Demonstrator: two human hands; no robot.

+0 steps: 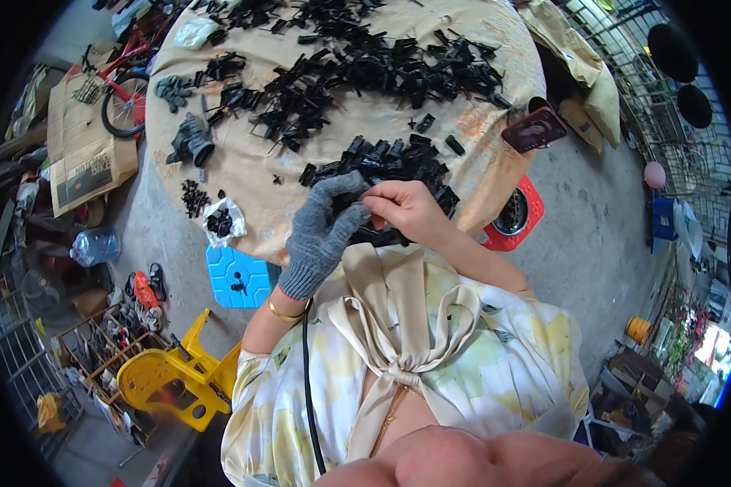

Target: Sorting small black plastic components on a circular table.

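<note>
My left hand, in a grey knitted glove, is curled at the table's near edge, its fingertips closed. The bare right hand meets it there, thumb and forefinger pinched together. Whatever lies between the fingertips is too small and hidden to make out. Just beyond both hands is a near heap of black plastic parts, some of it reaching down behind the fingers. A larger spread of black parts covers the far half of the beige tablecloth.
On the table's left lie a dark grey glove, tiny black pieces and a white plastic wrap with black bits. A phone is at the right edge. Around stand a blue stool, a yellow chair and a red stool.
</note>
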